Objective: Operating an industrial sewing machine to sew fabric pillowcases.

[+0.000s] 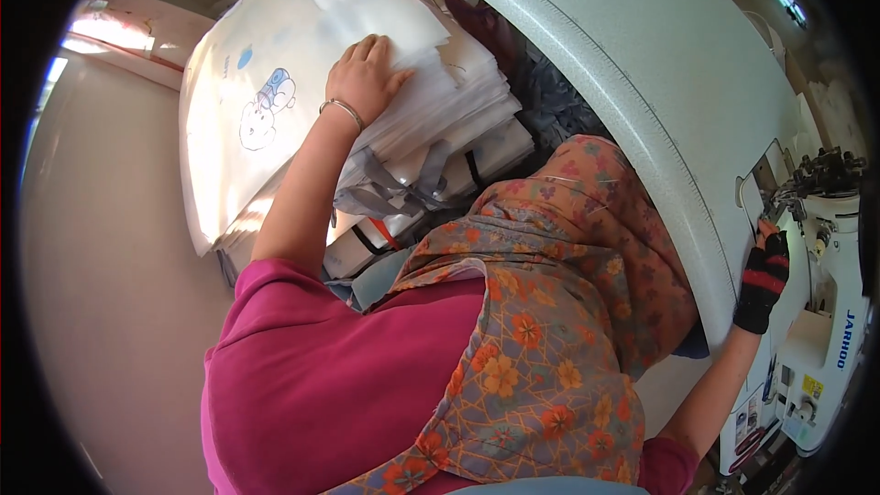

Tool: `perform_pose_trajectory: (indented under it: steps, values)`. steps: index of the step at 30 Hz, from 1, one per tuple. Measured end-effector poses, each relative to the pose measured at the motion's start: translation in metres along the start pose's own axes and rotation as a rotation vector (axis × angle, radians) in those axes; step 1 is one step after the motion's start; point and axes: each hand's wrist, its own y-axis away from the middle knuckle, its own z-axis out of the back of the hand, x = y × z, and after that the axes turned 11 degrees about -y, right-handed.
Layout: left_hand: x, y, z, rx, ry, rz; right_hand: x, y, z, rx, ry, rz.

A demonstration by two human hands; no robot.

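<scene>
Left hand (364,81) on a stack (312,46), right hand (767,268) by a machine (832,252).
The stack of printed white sheets fills the upper left of the frame; the left hand lies on top, fingers extended, clasping nothing. At right, the gloved right hand reaches over the pale table (642,46); whether it grips anything I cannot tell.

Free to pass over pale-green speckled bench (660,50), upper right; blocked by white metal sewing machine (831,367), far right, and stacked white printed sheets (284,46), upper left.
</scene>
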Motion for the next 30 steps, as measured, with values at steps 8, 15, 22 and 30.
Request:
perform_pose_trajectory:
  steps: [8, 15, 22, 30]
  values:
    - [0.015, -0.013, 0.022, 0.179, 0.153, -0.088, 0.007, 0.0, 0.002, -0.017, -0.056, -0.014]
    - [0.005, -0.028, 0.024, 0.357, 0.07, -0.091, -0.001, 0.002, 0.002, -0.015, -0.048, -0.005]
    - [0.019, -0.034, 0.006, 0.227, 0.069, 0.079, 0.0, 0.001, 0.0, -0.019, -0.033, 0.001]
    - [0.064, -0.04, -0.016, 0.274, 0.545, 0.351, 0.0, 0.002, 0.001, -0.016, -0.071, 0.004]
